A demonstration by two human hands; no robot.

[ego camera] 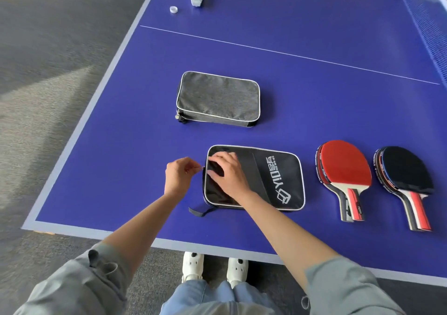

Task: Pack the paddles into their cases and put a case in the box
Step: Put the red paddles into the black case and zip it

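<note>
Pinching the zipper pull (202, 167), the left hand (180, 174) could snag it; the right hand (227, 174), spread flat, pins the black case (278, 181), which may otherwise slide.

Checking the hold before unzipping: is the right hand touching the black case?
Touching. The head view shows the right hand lying flat on the black case near its left end, fingers spread on the fabric with no gap visible.
</note>
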